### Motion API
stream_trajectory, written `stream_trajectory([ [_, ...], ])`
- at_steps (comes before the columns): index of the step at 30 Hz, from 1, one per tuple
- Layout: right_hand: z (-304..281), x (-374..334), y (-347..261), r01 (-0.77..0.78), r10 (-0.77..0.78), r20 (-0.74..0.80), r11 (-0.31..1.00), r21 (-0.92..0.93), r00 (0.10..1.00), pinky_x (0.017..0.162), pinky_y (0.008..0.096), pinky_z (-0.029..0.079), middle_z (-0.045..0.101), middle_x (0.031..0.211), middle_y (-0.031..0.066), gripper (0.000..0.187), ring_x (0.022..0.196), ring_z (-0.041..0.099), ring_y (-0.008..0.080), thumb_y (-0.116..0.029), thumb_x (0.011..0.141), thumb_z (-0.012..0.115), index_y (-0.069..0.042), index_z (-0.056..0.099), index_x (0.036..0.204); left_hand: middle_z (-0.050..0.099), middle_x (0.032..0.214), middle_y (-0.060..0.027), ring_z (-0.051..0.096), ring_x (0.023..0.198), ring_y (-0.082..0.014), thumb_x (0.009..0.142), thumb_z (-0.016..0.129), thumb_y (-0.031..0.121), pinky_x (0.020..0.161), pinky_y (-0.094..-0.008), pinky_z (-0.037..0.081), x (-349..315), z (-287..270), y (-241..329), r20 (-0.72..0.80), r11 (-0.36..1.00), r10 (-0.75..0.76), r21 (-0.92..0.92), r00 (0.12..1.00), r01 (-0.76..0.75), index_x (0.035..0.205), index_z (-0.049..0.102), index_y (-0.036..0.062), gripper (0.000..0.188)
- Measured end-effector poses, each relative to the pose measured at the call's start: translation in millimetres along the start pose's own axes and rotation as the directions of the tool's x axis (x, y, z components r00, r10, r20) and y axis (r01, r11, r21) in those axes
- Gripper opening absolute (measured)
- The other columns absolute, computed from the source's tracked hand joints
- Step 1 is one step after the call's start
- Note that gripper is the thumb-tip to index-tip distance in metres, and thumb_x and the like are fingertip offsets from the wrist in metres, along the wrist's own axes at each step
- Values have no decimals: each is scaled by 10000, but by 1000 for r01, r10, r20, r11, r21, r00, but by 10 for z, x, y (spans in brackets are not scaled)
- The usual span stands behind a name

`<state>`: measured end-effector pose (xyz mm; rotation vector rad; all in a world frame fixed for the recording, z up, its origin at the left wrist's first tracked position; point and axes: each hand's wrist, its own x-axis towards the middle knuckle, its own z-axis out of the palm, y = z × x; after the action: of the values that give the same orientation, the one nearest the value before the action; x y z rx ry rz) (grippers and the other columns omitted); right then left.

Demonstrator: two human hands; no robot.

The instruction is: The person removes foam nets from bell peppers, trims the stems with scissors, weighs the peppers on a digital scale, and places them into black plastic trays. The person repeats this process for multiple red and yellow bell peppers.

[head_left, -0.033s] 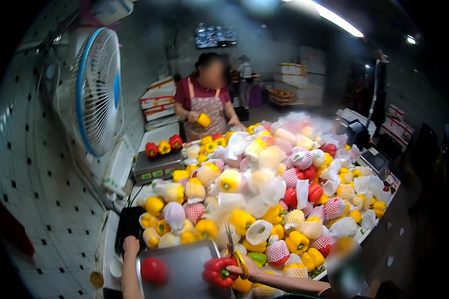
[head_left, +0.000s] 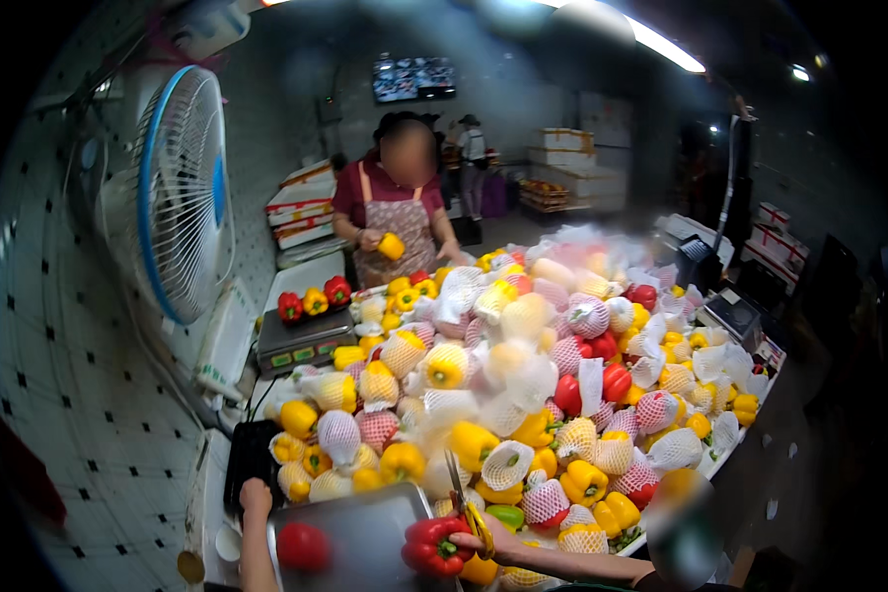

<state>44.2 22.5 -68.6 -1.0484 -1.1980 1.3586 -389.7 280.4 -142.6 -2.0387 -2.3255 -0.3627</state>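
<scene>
My right hand (head_left: 483,541) is closed around a red bell pepper (head_left: 437,548) over the right edge of a grey metal tray (head_left: 365,508). The same hand carries yellow-handled scissors (head_left: 479,528), blades pointing up. Another red bell pepper (head_left: 303,547) lies on the left part of that tray. Beyond the tray's left side, my left hand (head_left: 256,496) is closed at the near edge of a black plastic tray (head_left: 251,459); its fingertips are hidden. Yellow and red peppers (head_left: 584,481), many in foam net sleeves, are heaped ahead, and a green pepper (head_left: 506,516) lies near my right hand.
Across the heap a person in an apron (head_left: 400,222) holds a yellow pepper (head_left: 391,246). A scale (head_left: 306,338) with three peppers stands at the far left. A fan (head_left: 183,192) hangs by the tiled wall. Foam boxes (head_left: 306,209) are stacked behind.
The whole view has shifted slightly. Both hands keep their places, the right with the same red bell pepper and scissors, the left at the black tray.
</scene>
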Motion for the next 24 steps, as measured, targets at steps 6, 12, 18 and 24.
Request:
stream_trajectory([
  [6, -145, -207, 27, -66, 69, -97, 997, 41, 993, 884, 275, 441, 576, 1067, 57, 457, 994, 542, 128, -270, 844, 691, -24, 486, 1170, 672, 831, -203, 658, 805, -356, 761, 637, 123, 742, -413, 526, 18, -66, 195, -3, 991, -12, 130, 1000, 12, 757, 700, 8, 131],
  [12, -103, -256, 59, -66, 88, -154, 987, 144, 984, 897, 273, 438, 568, 1084, 58, 442, 1013, 539, 131, -258, 849, 685, -22, 486, 1165, 667, 812, -209, 659, 814, -355, 701, 668, 63, 732, -400, 527, 63, -73, 293, 32, 979, 33, 202, 999, -39, 728, 690, 8, 65],
  [18, -144, -318, 109, -20, 33, -198, 998, 65, 980, 889, 270, 440, 568, 1057, 52, 431, 1002, 539, 125, -264, 850, 683, -25, 492, 1153, 673, 829, -180, 660, 818, -330, 659, 719, 55, 731, -373, 528, 95, -27, 389, 34, 974, 6, 226, 999, -13, 742, 686, 15, 98],
  [24, -170, -396, 182, -53, 83, -213, 988, 144, 974, 844, 253, 454, 588, 1031, 41, 418, 945, 554, 119, -258, 861, 676, -25, 505, 1162, 633, 752, -249, 628, 765, -417, 611, 681, 20, 691, -459, 509, 172, 99, 145, -139, 996, 49, 77, 989, -39, 657, 635, -26, 80],
])
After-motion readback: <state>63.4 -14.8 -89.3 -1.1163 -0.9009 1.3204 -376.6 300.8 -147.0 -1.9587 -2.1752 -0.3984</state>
